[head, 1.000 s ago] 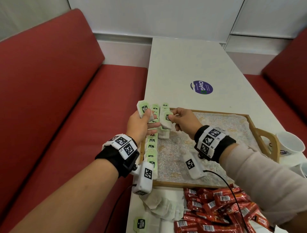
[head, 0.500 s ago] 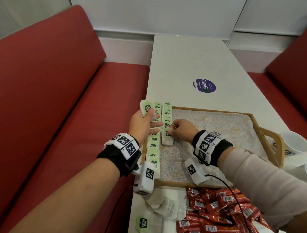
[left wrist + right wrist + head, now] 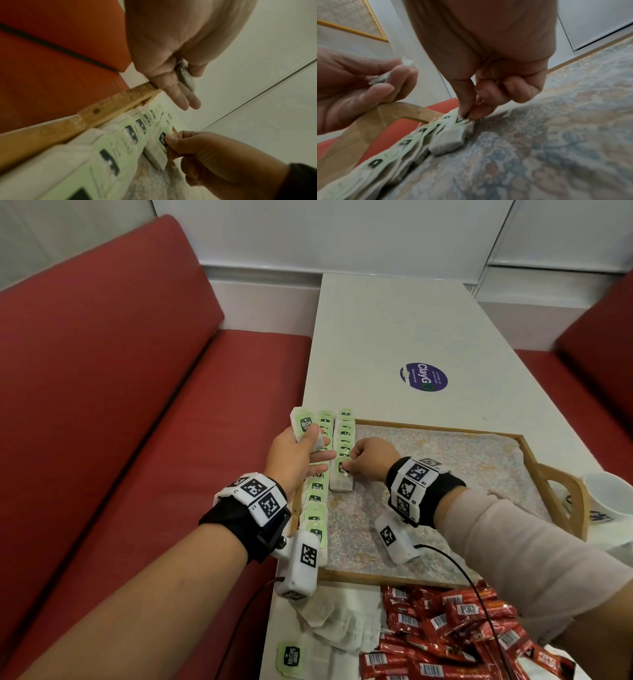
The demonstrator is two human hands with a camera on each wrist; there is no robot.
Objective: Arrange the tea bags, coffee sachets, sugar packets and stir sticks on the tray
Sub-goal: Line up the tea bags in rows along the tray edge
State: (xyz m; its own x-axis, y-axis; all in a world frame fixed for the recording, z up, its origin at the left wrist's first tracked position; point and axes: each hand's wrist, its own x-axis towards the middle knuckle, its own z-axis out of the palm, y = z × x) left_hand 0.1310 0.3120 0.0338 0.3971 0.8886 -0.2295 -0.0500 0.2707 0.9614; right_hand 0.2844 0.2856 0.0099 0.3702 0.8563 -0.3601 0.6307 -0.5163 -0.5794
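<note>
Nearest the camera, a heap of red coffee sachets [image 3: 455,631] lay on the white desk [image 3: 394,330], with loose tea bags [image 3: 329,621] in white paper beside them on the left and one green-labelled bag [image 3: 290,657] at the desk's front edge. Just beyond stood the wooden tray [image 3: 555,474], lined with a floral sheet. Along its left side ran two rows of overlapping green-labelled tea bags: a long outer row [image 3: 317,505] against the rim and a shorter inner row [image 3: 344,436] reaching the far edge. The right hand [image 3: 368,462] was down on the tray, its grip closed as a thumb-and-finger pinch on the label of the nearest tea bag of the inner row [image 3: 340,477], which lay on the liner. The left hand [image 3: 296,455] hovered above the tray's left rim, thumb clamping a small stack of tea bags [image 3: 305,424] against its fingers, whose tips stretched out straight. A white cup [image 3: 609,498] stood on the desk just outside the tray's right handle. Farther off, a purple round sticker [image 3: 424,377] sat on the desk, with red bench seats [image 3: 102,371] either side.
</note>
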